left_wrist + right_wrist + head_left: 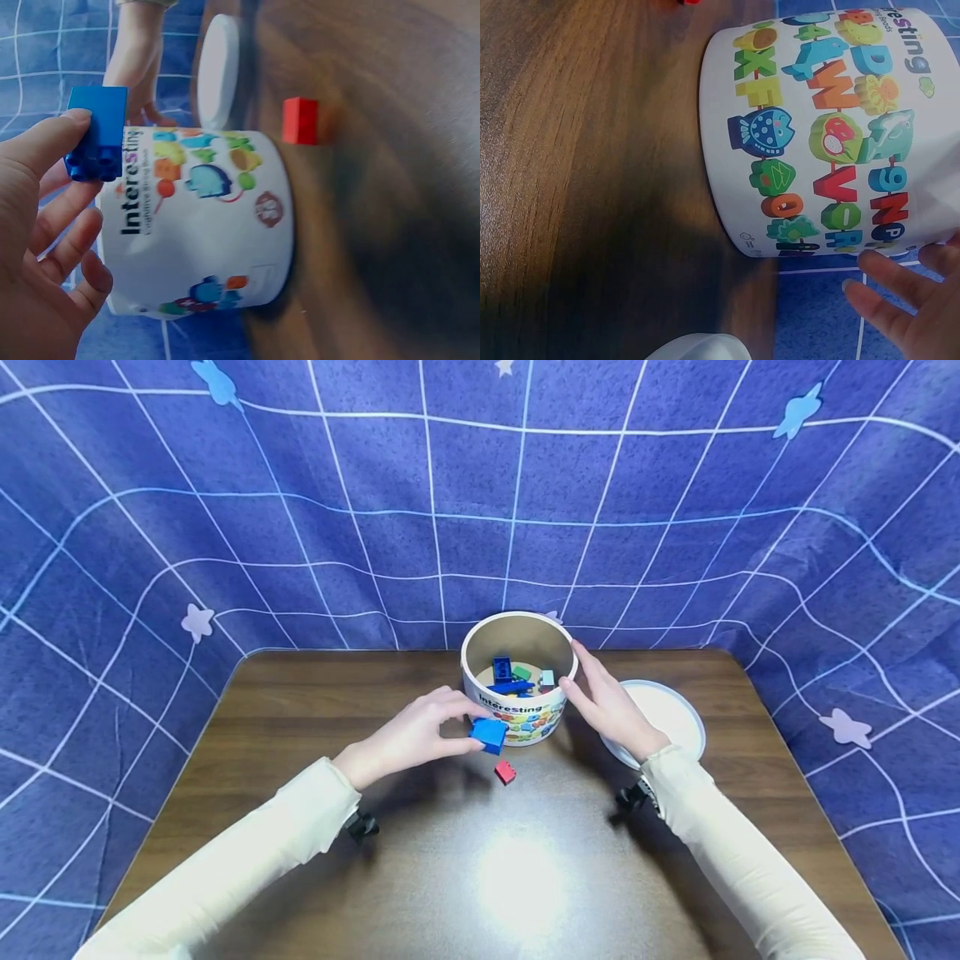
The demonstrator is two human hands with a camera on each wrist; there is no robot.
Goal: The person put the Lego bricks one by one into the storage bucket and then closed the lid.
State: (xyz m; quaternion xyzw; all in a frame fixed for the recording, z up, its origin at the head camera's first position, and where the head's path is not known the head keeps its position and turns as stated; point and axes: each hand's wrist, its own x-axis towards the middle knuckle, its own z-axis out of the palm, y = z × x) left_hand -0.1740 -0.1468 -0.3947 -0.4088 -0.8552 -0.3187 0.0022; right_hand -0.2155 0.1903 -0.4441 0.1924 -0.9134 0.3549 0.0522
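My left hand (pixel 423 731) pinches a blue toy building brick (pixel 489 735) between thumb and fingers, held in front of the round white bucket (pixel 199 259). Studs show on one side of this brick in the left wrist view. My right hand (pixel 609 703) rests against the bucket's right side, its thumb at the rim and its fingers spread along the wall. Inside the bucket lie several loose pieces, among them a dark blue brick (pixel 502 670), a green piece (pixel 521 673) and a pale one (pixel 547 678). A small red brick (pixel 506 772) lies on the table before the bucket.
A round white lid (pixel 686 722) lies on the wooden table (pixel 315 693) to the right of the bucket, partly under my right forearm. Behind the table's back edge hangs a blue gridded cloth (pixel 375 552) with stars. Bright glare lies on the near tabletop.
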